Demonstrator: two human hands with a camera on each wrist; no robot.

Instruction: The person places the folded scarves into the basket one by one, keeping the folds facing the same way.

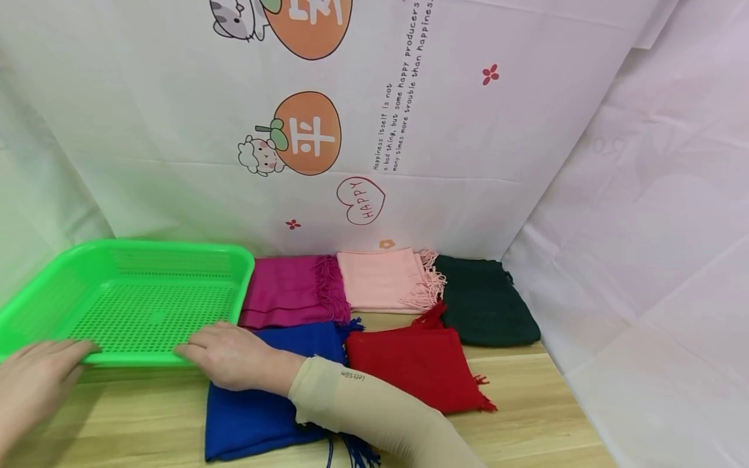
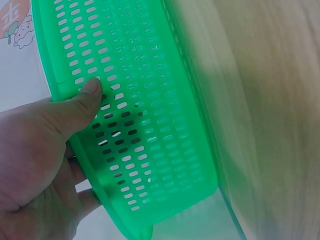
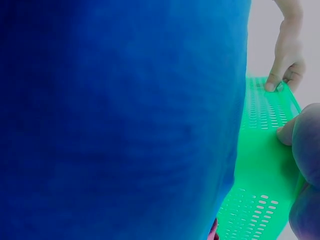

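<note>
A green plastic basket (image 1: pixel 134 359) with perforated walls stands at the left, its inside bare. My left hand (image 1: pixel 41 383) grips the near rim toward the left; in the left wrist view its thumb presses the outer wall and its fingers hook over the rim. My right hand (image 1: pixel 234 357) holds the near rim toward the right corner, thumb outside. Beneath the right forearm lies a folded blue scarf (image 1: pixel 251 422) with fringe, which fills most of the right wrist view. A folded red scarf (image 1: pixel 409 370) lies right of it.
Behind lie a folded magenta scarf (image 1: pixel 287 289), a pink scarf (image 1: pixel 380 279) and a dark green scarf (image 1: pixel 486 302) in a row. A white printed cloth (image 1: pixel 445 130) hangs behind the wooden table (image 1: pixel 521 409), with white cloth at both sides.
</note>
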